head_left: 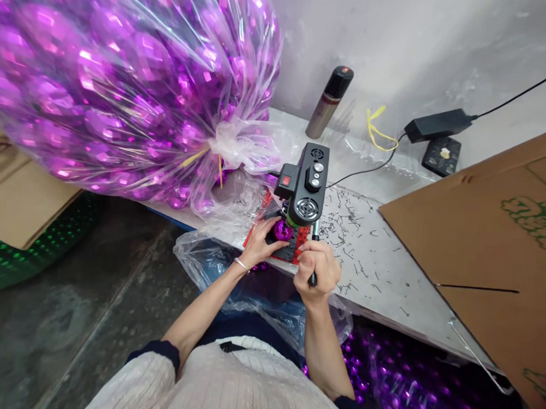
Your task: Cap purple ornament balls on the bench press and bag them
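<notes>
A small black bench machine (309,185) with round vents and a red switch stands at the table's front. Beneath its head sits a shiny purple mirrored ball (283,230). My left hand (261,244) curves its thumb and fingers around the ball's left side, steadying it on the dark base over a red mat (302,237). The fist of my right hand (319,269) is wrapped around the machine's black-gripped lever (313,279). The ball's top and the machine's working tip are hidden under the head.
A big clear bag of purple mirrored balls (136,91) fills the left. Behind stands a spray can (330,102), beside a yellow tie (374,130) and a power adapter (439,124). Dark slivers litter the white table (380,273). A cardboard box (488,242) borders the right.
</notes>
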The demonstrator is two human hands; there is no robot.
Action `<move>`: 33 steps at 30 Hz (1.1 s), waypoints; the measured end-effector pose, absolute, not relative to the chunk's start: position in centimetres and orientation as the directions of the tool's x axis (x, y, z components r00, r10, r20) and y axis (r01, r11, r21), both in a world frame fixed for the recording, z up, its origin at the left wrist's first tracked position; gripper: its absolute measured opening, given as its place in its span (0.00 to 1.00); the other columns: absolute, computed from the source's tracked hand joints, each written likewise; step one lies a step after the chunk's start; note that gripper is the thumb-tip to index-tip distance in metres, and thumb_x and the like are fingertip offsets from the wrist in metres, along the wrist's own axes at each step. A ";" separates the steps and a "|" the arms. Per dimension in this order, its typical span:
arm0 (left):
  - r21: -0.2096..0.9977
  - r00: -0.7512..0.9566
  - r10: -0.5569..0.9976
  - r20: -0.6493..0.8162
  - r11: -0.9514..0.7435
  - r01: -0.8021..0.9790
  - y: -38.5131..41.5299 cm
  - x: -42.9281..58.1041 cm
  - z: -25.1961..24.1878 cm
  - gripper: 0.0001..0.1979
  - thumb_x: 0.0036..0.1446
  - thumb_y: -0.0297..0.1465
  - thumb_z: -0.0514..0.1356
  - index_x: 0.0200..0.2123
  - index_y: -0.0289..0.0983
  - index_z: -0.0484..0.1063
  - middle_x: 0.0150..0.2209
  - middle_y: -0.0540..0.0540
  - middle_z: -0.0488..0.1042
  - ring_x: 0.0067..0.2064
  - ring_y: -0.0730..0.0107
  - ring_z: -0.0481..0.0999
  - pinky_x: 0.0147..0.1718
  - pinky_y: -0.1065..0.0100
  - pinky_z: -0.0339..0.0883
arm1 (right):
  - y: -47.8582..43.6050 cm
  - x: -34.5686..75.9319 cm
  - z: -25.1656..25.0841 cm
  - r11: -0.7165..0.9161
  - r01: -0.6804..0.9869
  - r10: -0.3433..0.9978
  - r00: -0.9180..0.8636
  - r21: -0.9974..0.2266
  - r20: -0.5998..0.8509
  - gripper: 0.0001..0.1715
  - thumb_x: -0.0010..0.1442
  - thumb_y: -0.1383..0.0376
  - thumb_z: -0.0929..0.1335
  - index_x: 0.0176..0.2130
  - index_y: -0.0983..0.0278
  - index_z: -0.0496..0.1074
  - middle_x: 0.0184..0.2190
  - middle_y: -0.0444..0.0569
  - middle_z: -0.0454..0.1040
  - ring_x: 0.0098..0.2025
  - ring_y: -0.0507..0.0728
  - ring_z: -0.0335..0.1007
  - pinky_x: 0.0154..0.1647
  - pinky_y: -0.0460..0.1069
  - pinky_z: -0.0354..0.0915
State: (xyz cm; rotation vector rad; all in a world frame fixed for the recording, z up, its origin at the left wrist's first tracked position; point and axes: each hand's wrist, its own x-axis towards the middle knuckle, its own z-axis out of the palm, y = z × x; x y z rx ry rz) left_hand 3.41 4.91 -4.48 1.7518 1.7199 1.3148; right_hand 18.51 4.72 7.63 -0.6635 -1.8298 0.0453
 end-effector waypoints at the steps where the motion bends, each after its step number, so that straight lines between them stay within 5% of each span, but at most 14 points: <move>1: 0.786 -0.175 0.917 0.358 -0.194 0.587 4.9 3.4 -4.6 0.35 0.55 0.46 0.70 0.62 0.39 0.69 0.57 0.37 0.76 0.59 0.51 0.76 0.60 0.50 0.68 | 4.7 18.5 7.6 0.838 0.418 0.464 -0.205 -0.352 0.862 0.12 0.67 0.73 0.61 0.32 0.61 0.65 0.28 0.45 0.72 0.31 0.51 0.71 0.31 0.46 0.67; 33: 0.768 -0.151 0.905 0.398 -0.239 0.594 4.7 3.3 -5.0 0.34 0.55 0.45 0.70 0.62 0.39 0.68 0.57 0.35 0.76 0.59 0.52 0.76 0.59 0.50 0.69 | 4.9 17.5 1.5 0.831 0.375 0.444 -0.001 -0.411 0.896 0.14 0.69 0.68 0.59 0.31 0.61 0.66 0.28 0.45 0.70 0.29 0.53 0.67 0.38 0.54 0.68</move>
